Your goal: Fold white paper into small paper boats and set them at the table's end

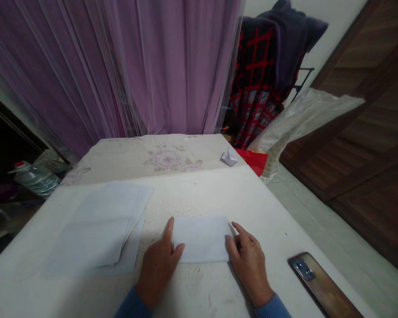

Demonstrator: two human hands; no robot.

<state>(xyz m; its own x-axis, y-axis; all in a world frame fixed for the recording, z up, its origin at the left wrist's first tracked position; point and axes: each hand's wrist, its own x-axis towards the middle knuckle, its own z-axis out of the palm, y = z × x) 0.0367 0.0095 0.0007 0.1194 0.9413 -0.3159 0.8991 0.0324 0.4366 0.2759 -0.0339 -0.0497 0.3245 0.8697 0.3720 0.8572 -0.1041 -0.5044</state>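
Observation:
A folded sheet of white paper [201, 240] lies flat on the table in front of me, its long side running left to right. At its left edge is my left hand [159, 263], open, with the index finger stretched along the edge and the thumb resting on the paper's near left corner. My right hand [250, 263] is at the opposite edge, its thumb touching the paper and its index finger apart from the thumb; the other fingers are partly hidden. Left of my hands lies a loose stack of white paper sheets [96, 225], with some corners lifted.
A small folded paper piece [229, 157] stands at the table's far right, near a red bag [254, 160]. A phone [321, 282] lies by the right edge. The table [199, 194] has a floral cover [126, 157] at its far end. A plastic bottle [36, 176] is beyond the left edge.

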